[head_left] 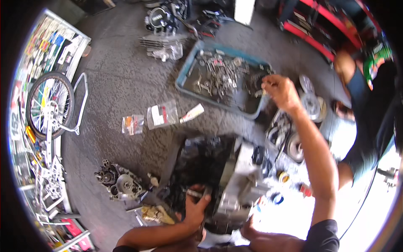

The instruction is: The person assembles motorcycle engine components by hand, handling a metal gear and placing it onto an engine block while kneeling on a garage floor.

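My right hand (pixel 282 93) reaches out over the right end of a blue tray (pixel 216 104). Its fingertips are pinched together on something small that I cannot make out. Loose bolts and small metal parts (pixel 222 77) lie in the tray. Low in the middle, my left hand (pixel 197 209) is closed around a short metal rod-like part (pixel 194 193), whose exact kind is unclear. That hand is above a box lined with black plastic (pixel 195 157). Just right of it stands a silver metal engine part (pixel 239 189), partly blurred.
An engine casing (pixel 126 185) and a stained cloth (pixel 156 214) lie at left. Clear plastic packets (pixel 163 114) sit before the tray. Round metal covers (pixel 310 104) are at right, beside another person (pixel 373 109). A cylinder part with fins (pixel 163 45) lies behind.
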The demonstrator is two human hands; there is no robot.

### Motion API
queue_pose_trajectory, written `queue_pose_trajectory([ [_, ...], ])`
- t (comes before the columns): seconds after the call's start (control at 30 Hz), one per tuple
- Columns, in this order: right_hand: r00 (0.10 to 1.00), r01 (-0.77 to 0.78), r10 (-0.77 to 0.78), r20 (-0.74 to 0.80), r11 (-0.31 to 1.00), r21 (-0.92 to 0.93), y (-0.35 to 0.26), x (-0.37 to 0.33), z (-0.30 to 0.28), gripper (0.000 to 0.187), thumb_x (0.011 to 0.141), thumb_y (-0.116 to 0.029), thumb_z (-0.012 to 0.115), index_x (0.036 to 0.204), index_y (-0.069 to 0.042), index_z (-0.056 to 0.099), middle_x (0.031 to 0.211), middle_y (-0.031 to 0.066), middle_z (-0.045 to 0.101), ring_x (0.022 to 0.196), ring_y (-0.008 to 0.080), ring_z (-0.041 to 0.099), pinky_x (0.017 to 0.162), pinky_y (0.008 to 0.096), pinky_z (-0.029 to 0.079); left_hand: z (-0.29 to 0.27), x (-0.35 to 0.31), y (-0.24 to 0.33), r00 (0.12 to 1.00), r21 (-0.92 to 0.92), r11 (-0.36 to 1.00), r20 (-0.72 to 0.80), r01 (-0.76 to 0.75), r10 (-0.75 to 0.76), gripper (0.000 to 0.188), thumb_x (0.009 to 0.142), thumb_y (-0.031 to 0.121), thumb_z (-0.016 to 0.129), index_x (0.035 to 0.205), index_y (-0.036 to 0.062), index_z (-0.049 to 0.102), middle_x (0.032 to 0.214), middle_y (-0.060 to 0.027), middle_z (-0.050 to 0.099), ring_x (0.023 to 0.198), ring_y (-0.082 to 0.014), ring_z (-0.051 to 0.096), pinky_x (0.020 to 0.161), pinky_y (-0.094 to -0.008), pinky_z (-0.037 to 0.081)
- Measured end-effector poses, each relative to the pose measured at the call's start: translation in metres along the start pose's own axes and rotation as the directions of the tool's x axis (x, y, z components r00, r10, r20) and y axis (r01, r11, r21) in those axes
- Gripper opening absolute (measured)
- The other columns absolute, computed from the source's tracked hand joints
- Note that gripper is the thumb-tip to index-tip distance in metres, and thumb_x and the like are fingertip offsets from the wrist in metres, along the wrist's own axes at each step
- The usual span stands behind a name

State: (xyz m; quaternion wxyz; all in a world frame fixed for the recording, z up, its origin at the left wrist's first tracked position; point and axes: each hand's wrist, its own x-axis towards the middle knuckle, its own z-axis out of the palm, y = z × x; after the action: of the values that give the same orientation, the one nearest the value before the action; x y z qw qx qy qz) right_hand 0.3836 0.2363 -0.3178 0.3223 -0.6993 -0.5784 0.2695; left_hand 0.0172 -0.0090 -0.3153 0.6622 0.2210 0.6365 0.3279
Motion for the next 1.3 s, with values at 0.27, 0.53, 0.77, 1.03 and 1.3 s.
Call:
queue_pose_trajectory([
  [0.27, 0.975, 0.076, -0.059, -0.216, 0.994, 0.074, -0.058, -0.194, -0.121, 0.03, 0.085, -0.024, 0.075, 0.099, 0.001, 0.066, 0.085, 0.0105, 0.069, 0.081, 0.0174, 0.065, 0.077, 0.0326, 0.051, 0.025, 0.005, 0.02, 0.953, -0.148, 0.977, 0.283, 0.152, -0.105, 0.037, 0.101, 0.033, 0.047, 0.117, 0.0021, 0.06, 0.108, -0.0102, 0.068, 0.098, -0.0219, 0.066, 0.091, -0.0393, 0.052],
  [0.53, 0.924, -0.165, 0.353, -0.146, 0.714, 0.681, -0.065, -0.374, -0.09, 0.026, 0.084, -0.016, 0.078, 0.083, -0.002, 0.056, 0.075, 0.0016, 0.06, 0.067, 0.0081, 0.055, 0.058, 0.0253, 0.045, -0.001, 0.039, -0.003, 0.869, 0.042, 0.994, 0.484, 0.097, -0.105, 0.055, 0.101, 0.046, 0.04, 0.134, 0.0034, 0.051, 0.128, -0.0137, 0.06, 0.116, -0.0273, 0.06, 0.102, -0.0444, 0.047],
  [0.77, 0.733, -0.359, 0.68, 0.027, 0.353, 0.864, -0.007, -0.52, -0.015, 0.025, 0.093, -0.021, 0.067, 0.099, 0.002, 0.066, 0.079, 0.0021, 0.061, 0.067, 0.0102, 0.055, 0.061, 0.0255, 0.046, 0.02, 0.006, 0.022, 0.989, 0.263, 0.961, 0.137, -0.082, 0.047, 0.054, 0.095, 0.054, 0.054, 0.116, 0.0064, 0.066, 0.104, -0.005, 0.069, 0.089, -0.0168, 0.067, 0.081, -0.0343, 0.052],
  [1.03, 0.508, -0.67, 0.857, 0.089, 0.328, 0.666, 0.031, -0.611, -0.016, 0.032, 0.097, -0.03, 0.06, 0.103, 0.002, 0.065, 0.077, 0.005, 0.058, 0.064, 0.0089, 0.051, 0.059, 0.0245, 0.042, 0.021, 0.014, 0.028, 0.949, 0.034, 0.997, 0.306, 0.066, -0.073, 0.048, 0.091, 0.046, 0.063, 0.107, 0.0016, 0.069, 0.098, -0.0092, 0.07, 0.078, -0.0215, 0.069, 0.07, -0.0356, 0.056],
  [1.3, 0.442, -0.606, 0.884, -0.15, 0.418, 0.677, -0.01, -0.62, -0.085, 0.041, 0.099, -0.033, 0.057, 0.117, 0.003, 0.061, 0.089, 0.0094, 0.063, 0.067, 0.0096, 0.05, 0.062, 0.0248, 0.042, 0.025, 0.032, 0.011, 0.998, -0.033, 0.999, 0.048, 0.035, -0.034, 0.051, 0.082, 0.039, 0.075, 0.111, -0.0031, 0.067, 0.102, -0.0119, 0.07, 0.08, -0.0232, 0.07, 0.072, -0.0375, 0.057],
])
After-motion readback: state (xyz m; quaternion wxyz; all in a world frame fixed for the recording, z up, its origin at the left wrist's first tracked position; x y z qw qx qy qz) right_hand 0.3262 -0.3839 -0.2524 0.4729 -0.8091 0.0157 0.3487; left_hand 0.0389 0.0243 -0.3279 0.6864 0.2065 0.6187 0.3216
